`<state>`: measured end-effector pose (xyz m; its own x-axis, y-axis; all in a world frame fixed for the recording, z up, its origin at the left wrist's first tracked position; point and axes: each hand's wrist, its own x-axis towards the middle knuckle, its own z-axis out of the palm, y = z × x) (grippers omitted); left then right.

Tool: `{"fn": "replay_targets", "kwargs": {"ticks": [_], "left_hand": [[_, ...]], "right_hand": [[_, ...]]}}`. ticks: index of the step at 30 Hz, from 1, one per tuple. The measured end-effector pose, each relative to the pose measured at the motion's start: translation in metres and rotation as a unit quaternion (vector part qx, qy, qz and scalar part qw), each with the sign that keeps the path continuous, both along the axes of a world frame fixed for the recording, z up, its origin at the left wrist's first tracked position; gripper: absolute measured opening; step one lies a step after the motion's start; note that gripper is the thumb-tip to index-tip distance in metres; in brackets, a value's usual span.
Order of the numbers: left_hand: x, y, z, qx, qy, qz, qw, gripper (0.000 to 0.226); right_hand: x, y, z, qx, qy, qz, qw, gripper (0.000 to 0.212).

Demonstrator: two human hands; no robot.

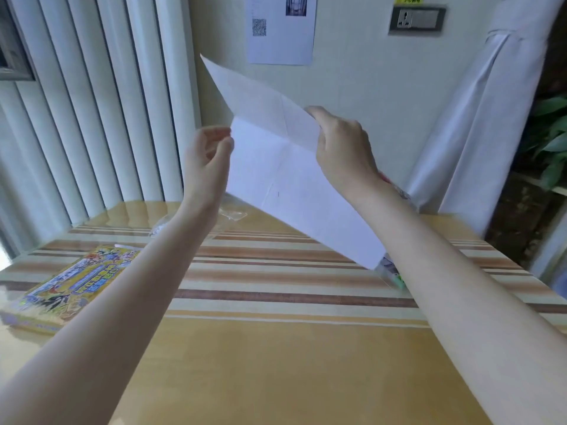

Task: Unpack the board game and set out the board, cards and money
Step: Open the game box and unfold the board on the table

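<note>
A large white folded paper board (288,179), blank side toward me and creased into panels, hangs in the air above the table, partly unfolded with its top flap tilted up to the left. My right hand (340,145) grips its upper right edge. At the sheet's left edge my left hand (208,154) has its fingers curled; whether it pinches the paper is unclear. The colourful yellow game box (67,286) lies flat on the table at the left, partly behind my left forearm.
The table (276,348) has a striped glossy cover. Clear plastic wrapping (230,213) lies at the back, behind my left arm. Small game pieces in a bag (392,273) peek out under the sheet on the right. Curtains and a wall stand close behind.
</note>
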<state>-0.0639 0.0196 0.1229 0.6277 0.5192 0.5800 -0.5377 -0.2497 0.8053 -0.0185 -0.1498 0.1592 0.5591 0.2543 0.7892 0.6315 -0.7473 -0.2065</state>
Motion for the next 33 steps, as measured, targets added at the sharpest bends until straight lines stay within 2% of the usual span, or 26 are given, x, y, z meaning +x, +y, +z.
{"fn": "replay_targets", "kwargs": {"ticks": [3,5,7,9,11,13,16,18,20,23,33], "left_hand": [[-0.01,0.007,0.004,0.098,-0.085,0.119,0.984,0.021],[-0.018,0.012,0.0,0.165,-0.115,0.16,0.966,0.025],[-0.022,0.017,-0.009,0.225,-0.107,0.179,0.952,0.025],[-0.024,0.018,-0.024,0.285,-0.044,0.166,0.943,0.024],[-0.021,0.019,-0.049,0.348,0.074,0.123,0.926,0.026],[-0.014,0.024,-0.081,0.412,0.193,0.06,0.889,0.031],[-0.01,0.026,-0.12,0.475,0.341,-0.015,0.811,0.036],[-0.008,0.022,-0.136,0.488,0.396,-0.055,0.776,0.039],[-0.005,0.015,-0.148,0.504,0.432,-0.083,0.743,0.043],[0.002,0.006,-0.161,0.499,0.502,-0.084,0.701,0.049],[0.012,0.002,-0.18,0.529,0.544,-0.069,0.648,0.049]], "right_hand": [[-0.002,0.008,-0.008,-0.039,0.0,0.074,0.997,0.054],[-0.005,0.015,-0.024,-0.089,0.043,0.122,0.988,0.053],[-0.014,0.021,-0.048,-0.159,0.108,0.162,0.968,0.052],[-0.025,0.026,-0.08,-0.235,0.181,0.173,0.939,0.045],[-0.034,0.028,-0.113,-0.291,0.235,0.174,0.911,0.035],[-0.038,0.025,-0.137,-0.341,0.299,0.167,0.875,0.03],[-0.033,0.013,-0.151,-0.333,0.438,0.179,0.816,0.052],[-0.024,0.003,-0.152,-0.262,0.47,0.178,0.824,0.049],[-0.009,-0.009,-0.154,-0.194,0.455,0.143,0.857,0.039],[0.012,-0.029,-0.168,-0.167,0.44,0.054,0.881,0.038],[0.042,-0.05,-0.215,-0.234,0.478,-0.091,0.842,0.049]]}}
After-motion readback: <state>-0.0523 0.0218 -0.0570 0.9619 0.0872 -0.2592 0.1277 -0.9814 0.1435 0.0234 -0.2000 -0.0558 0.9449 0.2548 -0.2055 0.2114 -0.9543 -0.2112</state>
